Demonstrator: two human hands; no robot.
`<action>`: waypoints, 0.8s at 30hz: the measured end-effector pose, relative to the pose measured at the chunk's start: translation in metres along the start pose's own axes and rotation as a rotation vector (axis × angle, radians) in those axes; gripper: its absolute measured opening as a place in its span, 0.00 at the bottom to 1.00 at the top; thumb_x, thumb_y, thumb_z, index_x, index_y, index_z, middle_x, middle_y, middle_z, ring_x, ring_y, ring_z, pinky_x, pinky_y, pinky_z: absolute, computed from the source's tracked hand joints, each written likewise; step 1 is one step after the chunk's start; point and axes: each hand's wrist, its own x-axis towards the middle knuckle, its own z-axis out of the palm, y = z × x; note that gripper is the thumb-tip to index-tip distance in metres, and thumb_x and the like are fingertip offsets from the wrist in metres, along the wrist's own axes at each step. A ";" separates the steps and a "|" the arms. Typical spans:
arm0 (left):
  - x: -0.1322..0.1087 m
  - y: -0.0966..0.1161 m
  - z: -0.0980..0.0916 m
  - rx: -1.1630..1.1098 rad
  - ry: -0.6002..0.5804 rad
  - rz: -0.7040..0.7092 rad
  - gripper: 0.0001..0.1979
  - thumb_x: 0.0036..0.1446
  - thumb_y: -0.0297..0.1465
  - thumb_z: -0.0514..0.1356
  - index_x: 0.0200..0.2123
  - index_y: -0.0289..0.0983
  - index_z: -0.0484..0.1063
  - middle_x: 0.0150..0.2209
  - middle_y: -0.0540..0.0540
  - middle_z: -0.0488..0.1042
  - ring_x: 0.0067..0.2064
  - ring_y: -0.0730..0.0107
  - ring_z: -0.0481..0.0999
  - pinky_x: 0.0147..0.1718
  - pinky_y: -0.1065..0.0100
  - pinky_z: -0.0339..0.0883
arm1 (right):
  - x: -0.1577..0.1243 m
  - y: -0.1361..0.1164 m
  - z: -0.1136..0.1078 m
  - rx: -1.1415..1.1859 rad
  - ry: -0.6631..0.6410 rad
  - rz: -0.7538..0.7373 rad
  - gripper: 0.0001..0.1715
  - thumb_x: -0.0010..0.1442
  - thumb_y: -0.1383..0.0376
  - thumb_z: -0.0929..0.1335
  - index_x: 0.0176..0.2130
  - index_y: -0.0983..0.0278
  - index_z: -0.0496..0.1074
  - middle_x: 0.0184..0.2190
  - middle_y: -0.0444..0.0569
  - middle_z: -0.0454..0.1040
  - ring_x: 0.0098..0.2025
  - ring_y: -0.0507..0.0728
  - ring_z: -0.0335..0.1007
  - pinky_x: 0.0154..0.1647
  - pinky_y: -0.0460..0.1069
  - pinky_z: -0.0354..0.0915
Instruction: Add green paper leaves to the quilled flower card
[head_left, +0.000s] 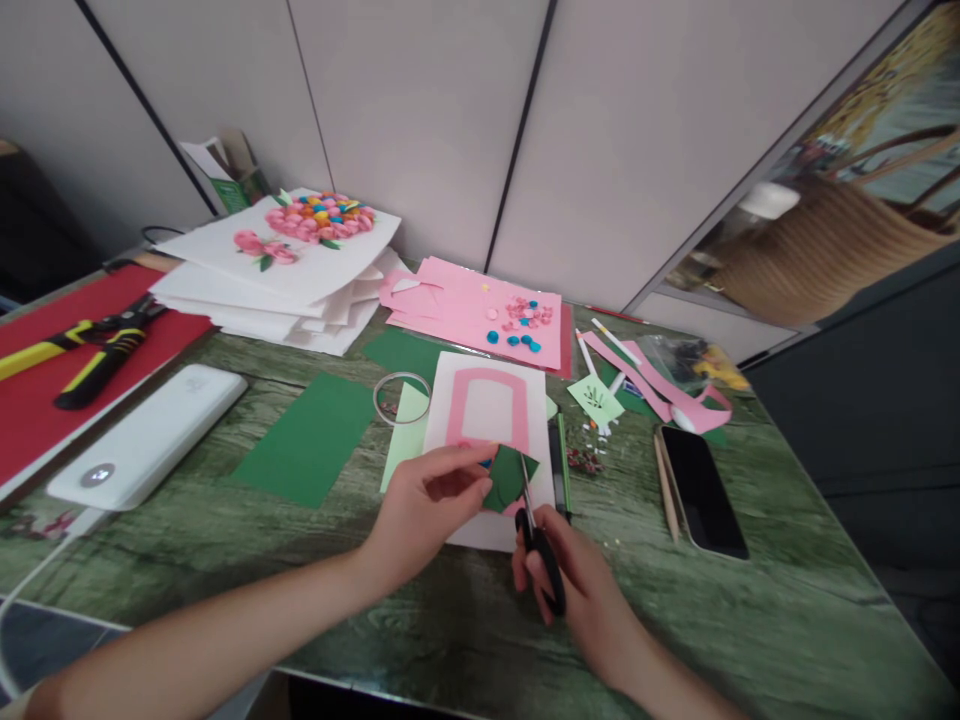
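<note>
My left hand (436, 492) pinches a small piece of dark green paper (507, 482) by its left side. With its fingers in the loops, my right hand (583, 588) holds black-handled scissors (538, 556), whose blades meet the upper right part of the green piece. Below both hands lies a white sheet (538, 400) bearing a pink paper frame shape (454, 408). The lower part of that sheet is partly covered by my hands and the green piece.
Left are a green paper sheet (307, 440), a silver ring (375, 400), a white power bank (150, 435) and yellow-black pliers (112, 350). Behind stand stacked white sheets (300, 285) and pink paper (457, 300) with paper coils. A phone (703, 490) and pink strips (637, 375) lie right.
</note>
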 end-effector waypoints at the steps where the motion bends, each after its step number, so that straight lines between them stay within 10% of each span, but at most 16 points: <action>1: 0.000 0.000 0.000 0.002 -0.002 -0.003 0.13 0.45 0.23 0.63 0.37 0.37 0.79 0.28 0.48 0.78 0.29 0.73 0.75 0.27 0.74 0.73 | 0.000 0.001 0.000 -0.008 -0.003 -0.002 0.18 0.63 0.50 0.59 0.34 0.63 0.59 0.22 0.40 0.63 0.18 0.46 0.53 0.17 0.42 0.52; 24: 0.000 -0.007 -0.004 0.060 -0.007 -0.015 0.11 0.48 0.24 0.63 0.38 0.36 0.78 0.36 0.45 0.80 0.36 0.72 0.77 0.33 0.75 0.73 | 0.000 -0.004 -0.003 -0.029 -0.006 -0.017 0.15 0.63 0.54 0.60 0.32 0.62 0.59 0.19 0.38 0.62 0.18 0.47 0.52 0.18 0.43 0.50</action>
